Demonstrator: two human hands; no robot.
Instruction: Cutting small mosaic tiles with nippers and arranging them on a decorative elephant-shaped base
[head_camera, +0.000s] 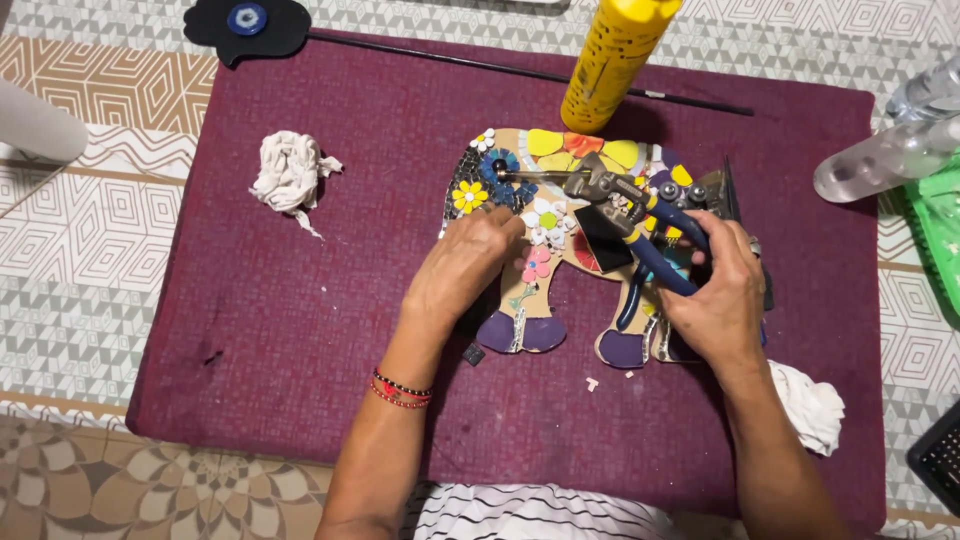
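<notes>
An elephant-shaped mosaic board (545, 300), partly covered with coloured tiles and small flower pieces, lies on a maroon mat (300, 300). My left hand (462, 268) rests on its middle, fingers curled and pressing down near a white flower. My right hand (715, 300) grips blue-handled tile nippers (625, 205), whose metal jaws point left over the board. A dark rectangular tile piece (603, 240) sits just under the nippers' jaws; whether the jaws grip it I cannot tell.
A yellow bottle (612, 60) stands behind the board. Crumpled white cloths lie at the left (290, 172) and lower right (812, 405). A thin black rod (450, 62) crosses the mat's far edge. Clear plastic bottles (885, 160) lie at right. Small tile chips dot the mat.
</notes>
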